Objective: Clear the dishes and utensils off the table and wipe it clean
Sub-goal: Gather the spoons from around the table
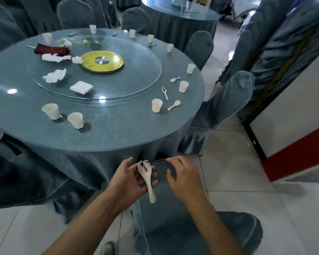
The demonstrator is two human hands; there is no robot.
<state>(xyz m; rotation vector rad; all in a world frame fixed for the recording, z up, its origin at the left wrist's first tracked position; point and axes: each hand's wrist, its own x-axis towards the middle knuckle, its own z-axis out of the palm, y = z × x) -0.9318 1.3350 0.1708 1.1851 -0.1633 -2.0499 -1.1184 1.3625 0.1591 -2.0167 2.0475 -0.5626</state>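
glazed white spoon (145, 176) rests across your left hand's (130, 181) curled fingers: light, slick, breakable; pinch its handle. your right hand (182, 176), just beside, is loose and empty.

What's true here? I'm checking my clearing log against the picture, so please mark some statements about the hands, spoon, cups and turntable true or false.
1. The left hand holds a dirty white spoon. True.
2. The right hand grips a paper cup. False: it holds nothing and hovers over the chair back.
3. Paper cups, such as one near the table's front edge, stand on the table. True.
4. The glass turntable is bare. False: crumpled napkins lie on it.
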